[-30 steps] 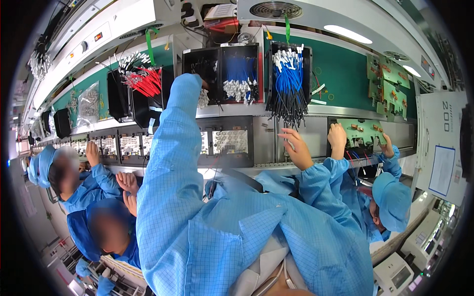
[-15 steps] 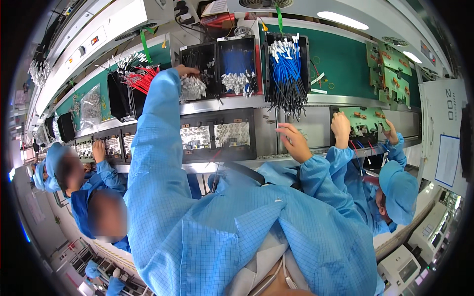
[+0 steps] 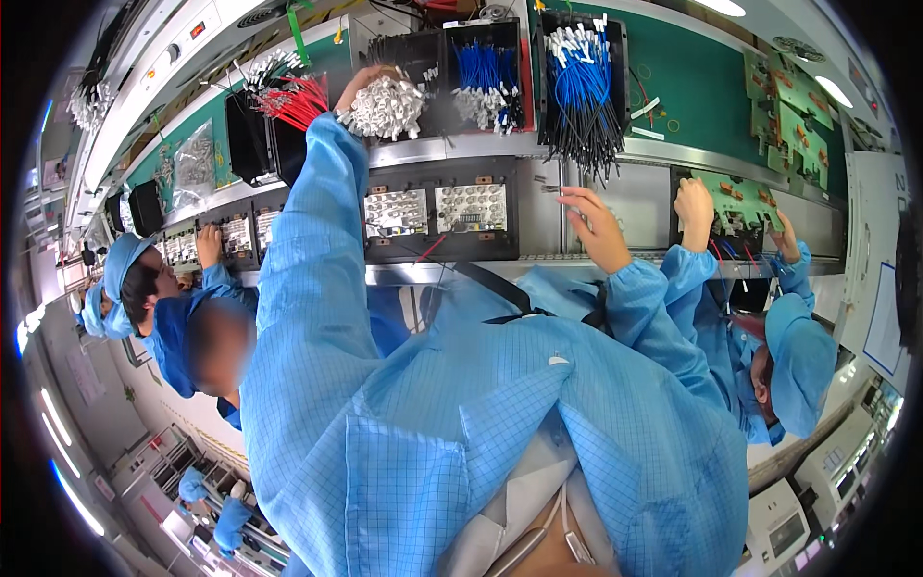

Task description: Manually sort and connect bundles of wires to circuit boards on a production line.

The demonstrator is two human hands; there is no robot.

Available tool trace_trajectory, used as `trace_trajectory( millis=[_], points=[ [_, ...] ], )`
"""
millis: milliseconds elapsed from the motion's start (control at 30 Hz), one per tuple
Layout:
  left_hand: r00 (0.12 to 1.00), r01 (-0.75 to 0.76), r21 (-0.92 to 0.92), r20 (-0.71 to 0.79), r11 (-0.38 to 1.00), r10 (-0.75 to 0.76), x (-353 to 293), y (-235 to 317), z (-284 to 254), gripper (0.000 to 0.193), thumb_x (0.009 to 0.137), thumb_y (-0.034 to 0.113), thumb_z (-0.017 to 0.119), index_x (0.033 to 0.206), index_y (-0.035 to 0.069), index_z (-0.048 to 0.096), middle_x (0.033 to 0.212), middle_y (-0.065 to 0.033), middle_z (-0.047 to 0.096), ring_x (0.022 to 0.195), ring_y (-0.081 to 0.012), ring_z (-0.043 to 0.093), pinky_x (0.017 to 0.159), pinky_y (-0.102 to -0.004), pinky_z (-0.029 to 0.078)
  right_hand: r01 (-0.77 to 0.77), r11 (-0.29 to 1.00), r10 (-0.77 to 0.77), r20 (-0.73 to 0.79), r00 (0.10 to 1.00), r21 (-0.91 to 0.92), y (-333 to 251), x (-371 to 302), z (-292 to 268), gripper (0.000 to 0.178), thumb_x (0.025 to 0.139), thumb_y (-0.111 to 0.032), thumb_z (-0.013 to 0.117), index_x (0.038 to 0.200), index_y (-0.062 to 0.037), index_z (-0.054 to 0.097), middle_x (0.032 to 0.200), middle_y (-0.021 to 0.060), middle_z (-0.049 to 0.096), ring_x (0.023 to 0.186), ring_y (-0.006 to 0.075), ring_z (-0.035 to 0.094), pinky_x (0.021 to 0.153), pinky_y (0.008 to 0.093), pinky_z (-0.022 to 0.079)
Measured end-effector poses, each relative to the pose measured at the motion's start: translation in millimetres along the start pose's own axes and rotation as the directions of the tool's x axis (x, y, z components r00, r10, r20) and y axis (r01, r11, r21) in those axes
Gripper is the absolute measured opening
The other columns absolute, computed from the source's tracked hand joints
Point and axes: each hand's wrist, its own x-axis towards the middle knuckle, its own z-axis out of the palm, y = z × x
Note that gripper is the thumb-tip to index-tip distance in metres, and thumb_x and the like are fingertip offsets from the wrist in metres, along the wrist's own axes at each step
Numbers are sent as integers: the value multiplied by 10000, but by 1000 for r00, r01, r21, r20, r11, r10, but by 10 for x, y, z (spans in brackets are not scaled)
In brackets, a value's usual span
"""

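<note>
At the far left-centre, my left hand (image 3: 358, 88) is closed around a bundle of wires with white connectors (image 3: 387, 108) at the bin of black wires (image 3: 399, 50). The connectors partly hide its fingers. My right hand (image 3: 601, 231) hovers over the metal track (image 3: 630, 188), fingers apart and pointing left, with nothing visible in it. A black frame holding two component-filled boards (image 3: 471, 209) lies on the track between my arms. Beyond my right hand, blue wires with white connectors (image 3: 580, 72) hang over the edge of a black bin.
Another bin of blue wires (image 3: 483, 72) and a bunch of red wires (image 3: 293, 99) flank the left bin. At right, a co-worker's hands (image 3: 694, 210) handle a green board (image 3: 735, 202). More green boards (image 3: 793, 106) lie on the green mat. Another co-worker's hand (image 3: 209, 245) is at left.
The white connectors at my left hand have risen and now show larger and brighter. My right hand stays open over the track. The whole view has shifted slightly.
</note>
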Motion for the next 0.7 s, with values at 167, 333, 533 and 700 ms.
trace_trajectory(
  millis=[167, 333, 533, 700],
  points=[
    [815, 114, -331, 570, 937, 102, 48, -24, -191, 303, 908, 187, 505, 1167, 30, 522, 1004, -86, 621, 898, -187, 611, 834, -323, 502, 8, 998, -9, 9, 1000, 59, -34, -50, -74, 250, 861, -34, 494, 1086, -63, 599, 1152, 84, 550, 1052, 261, 544, 887, 317, 425],
    [958, 164, -218, 269, 962, -102, -291, 134, 331, 340, 881, 328, 531, 997, 17, 607, 898, -117, 669, 786, -245, 653, 766, -365, 527, -21, 987, 19, 12, 1000, 160, -163, -48, -216, 241, 866, -26, 495, 1085, -25, 596, 1127, 99, 560, 1045, 208, 554, 884, 290, 424],
    [962, 40, -268, 269, 962, 35, -998, 180, 1116, 380, 925, 315, 489, 1061, -33, 556, 978, -159, 648, 852, -254, 651, 804, -348, 521, 4, 842, -74, 108, 991, 539, -890, 300, -406, 336, 949, -156, 443, 1241, 6, 490, 1228, 98, 532, 1090, 172, 536, 931, 289, 400],
    [962, -244, -351, 31, 904, 271, -1786, 89, 2034, 300, 950, 205, 473, 1162, -1, 419, 1053, -120, 582, 933, -228, 604, 814, -344, 499, 17, 867, -49, 50, 998, 498, -1315, 501, -555, 430, 960, -238, 454, 1314, 4, 428, 1202, 91, 546, 1074, 145, 512, 938, 272, 381]
  ],
)
